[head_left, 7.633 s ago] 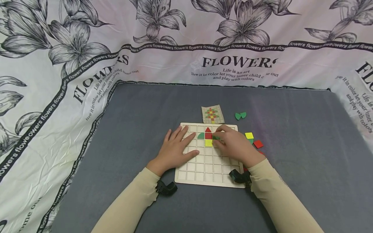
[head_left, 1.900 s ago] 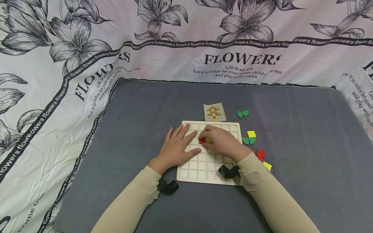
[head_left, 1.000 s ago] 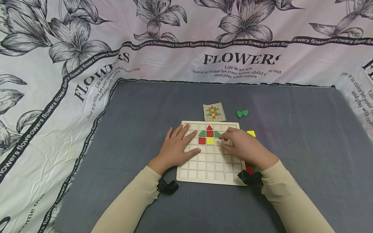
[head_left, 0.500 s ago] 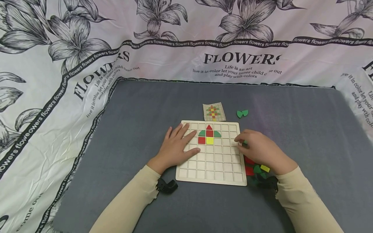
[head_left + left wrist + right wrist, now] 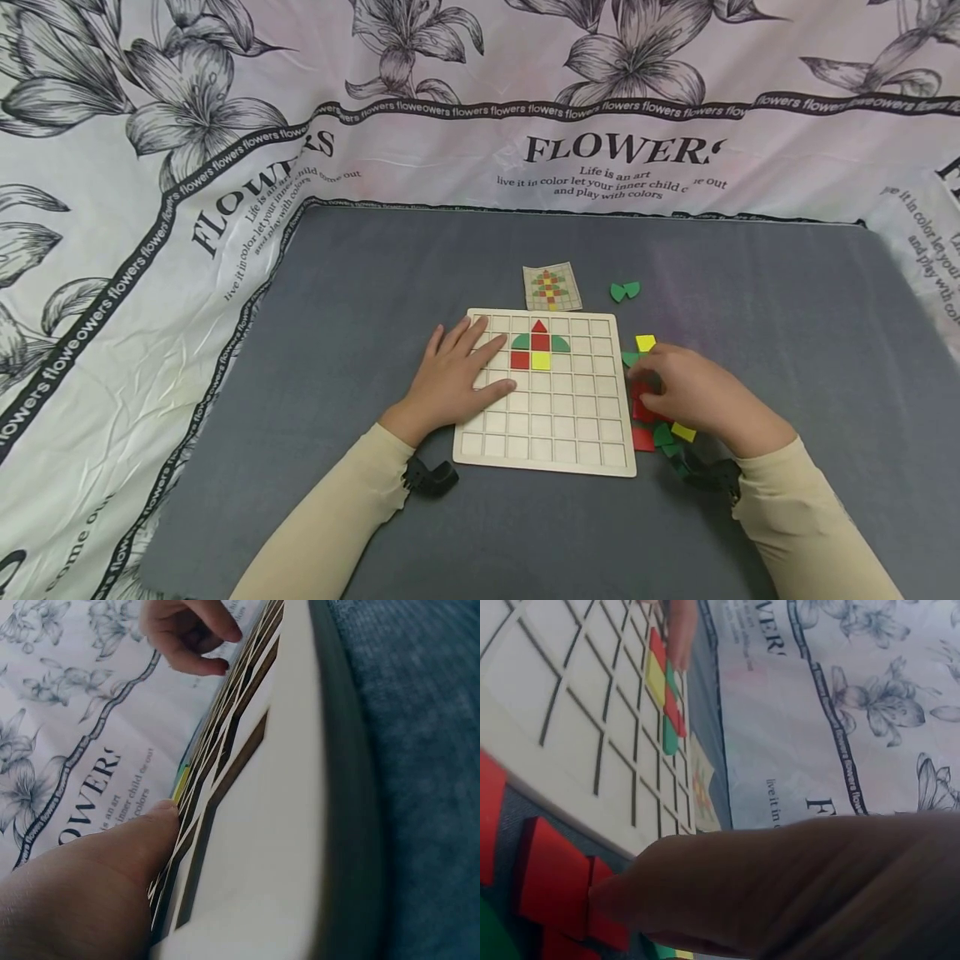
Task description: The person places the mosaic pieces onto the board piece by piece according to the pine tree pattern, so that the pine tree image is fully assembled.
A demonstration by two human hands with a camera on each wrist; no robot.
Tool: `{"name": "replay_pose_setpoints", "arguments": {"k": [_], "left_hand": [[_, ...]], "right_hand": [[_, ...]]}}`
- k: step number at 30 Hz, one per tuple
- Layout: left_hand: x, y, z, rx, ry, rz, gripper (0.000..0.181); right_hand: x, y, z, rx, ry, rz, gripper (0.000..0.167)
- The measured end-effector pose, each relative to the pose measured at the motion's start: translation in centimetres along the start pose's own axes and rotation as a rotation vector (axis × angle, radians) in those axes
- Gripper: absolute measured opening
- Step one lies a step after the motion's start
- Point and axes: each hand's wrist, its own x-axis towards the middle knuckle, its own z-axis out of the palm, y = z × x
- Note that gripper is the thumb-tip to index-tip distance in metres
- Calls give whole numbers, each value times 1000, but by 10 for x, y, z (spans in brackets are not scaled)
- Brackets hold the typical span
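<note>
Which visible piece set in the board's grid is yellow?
The yellow square, directly below the upper red square and right of the lower red square. Both those squares and the triangle are red; the two curved pieces are green.

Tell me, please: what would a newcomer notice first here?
The flower-printed cloth beyond the gray table would probably come first. Next come the colored pieces near the far edge of the grid board. The left hand rests on the board's left side, and the right hand is at red pieces beside its right edge.

Grey table (image 5: 337,333) framed by white cloth (image 5: 427,158)
Black flowers (image 5: 626,62) and lettering (image 5: 622,149) are seen beyond the far and left edges.
</note>
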Motion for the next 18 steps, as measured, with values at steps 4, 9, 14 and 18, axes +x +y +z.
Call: {"name": "replay_pose_setpoints", "arguments": {"k": [4,9,14,18], "left_hand": [[0,0,0,2,-2,-2,77],[0,-1,0,4,-5,-3,77],[0,0,0,2,-6,-5,77],[0,0,-1,0,-3,-4,77]], "right_hand": [[-1,3,3,0,-8,3,14],[1,4,3,-4,1,0,13],[2,5,4,-12,3,5,10],[2,6,5,-11,-7,14,10]]}}
